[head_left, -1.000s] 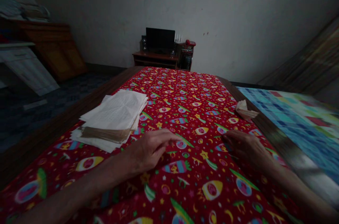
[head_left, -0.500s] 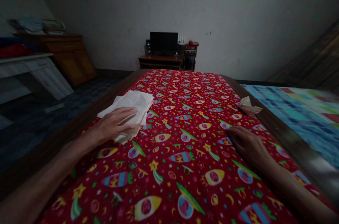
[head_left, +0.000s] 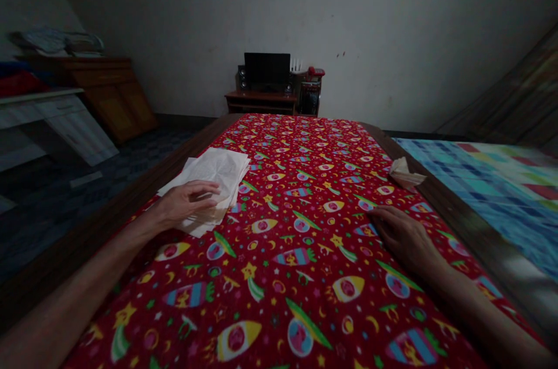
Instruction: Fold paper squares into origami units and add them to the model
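Here's the left hand [head_left: 188,200], thumb parted from fingers, screening the paper stack [head_left: 220,171]; right hand [head_left: 403,235], loosely extended, near folded paper [head_left: 406,176]; monitor [head_left: 267,70] beyond the counter [head_left: 455,213].

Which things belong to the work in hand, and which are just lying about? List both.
Work in hand:
paper sheets, left hand over them
folded paper, beyond the right hand, probably
red patterned cloth underneath

Lying about:
monitor
speakers
wooden cabinet
checked cover
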A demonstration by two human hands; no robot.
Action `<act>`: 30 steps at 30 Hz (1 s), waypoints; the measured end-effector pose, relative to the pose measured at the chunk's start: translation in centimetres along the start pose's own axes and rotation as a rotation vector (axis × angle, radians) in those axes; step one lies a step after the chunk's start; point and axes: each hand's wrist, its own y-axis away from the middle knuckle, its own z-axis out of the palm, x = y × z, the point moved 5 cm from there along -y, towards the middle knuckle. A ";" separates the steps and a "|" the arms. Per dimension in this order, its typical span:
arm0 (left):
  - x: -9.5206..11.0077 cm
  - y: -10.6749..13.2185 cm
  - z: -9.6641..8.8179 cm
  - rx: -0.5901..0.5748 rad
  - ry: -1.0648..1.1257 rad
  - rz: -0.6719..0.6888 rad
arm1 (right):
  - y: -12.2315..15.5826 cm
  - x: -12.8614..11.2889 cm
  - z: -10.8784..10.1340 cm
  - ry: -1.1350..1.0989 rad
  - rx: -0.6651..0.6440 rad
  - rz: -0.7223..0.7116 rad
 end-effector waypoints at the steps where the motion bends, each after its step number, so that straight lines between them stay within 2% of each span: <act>1: 0.1 0.1 0.1 0.014 -0.031 0.027 | 0.0 0.0 0.0 -0.002 0.001 -0.004; 4: 1.2 0.8 0.2 0.106 -0.186 0.115 | 0.0 0.0 0.1 -0.006 0.003 -0.013; 7: 3.1 1.7 -0.1 0.222 -0.319 0.227 | 0.1 0.1 0.1 -0.003 0.003 -0.005; 11: 7.3 2.6 -0.2 0.270 -0.488 0.481 | 0.1 0.1 0.1 0.009 -0.027 -0.001; 14: 11.0 2.9 0.3 0.294 -0.552 0.618 | 0.1 0.0 0.1 0.012 -0.033 -0.014; 17: 14.4 3.2 2.3 0.228 -0.543 0.718 | 0.1 -0.2 0.0 0.018 -0.038 -0.023; 20: 17.2 3.7 5.3 0.125 -0.535 0.816 | 0.2 -1.3 -0.3 0.046 0.006 -0.039; 23: 19.2 4.3 8.4 0.070 -0.583 0.913 | 0.4 -4.1 -0.9 0.074 0.110 -0.110; 27: 21.0 5.0 11.2 0.009 -0.580 0.986 | 0.9 -9.0 -0.4 0.043 0.037 -0.312; 30: 21.9 5.5 12.2 -0.044 -0.550 1.004 | 1.4 -11.0 0.4 0.027 -0.042 -0.370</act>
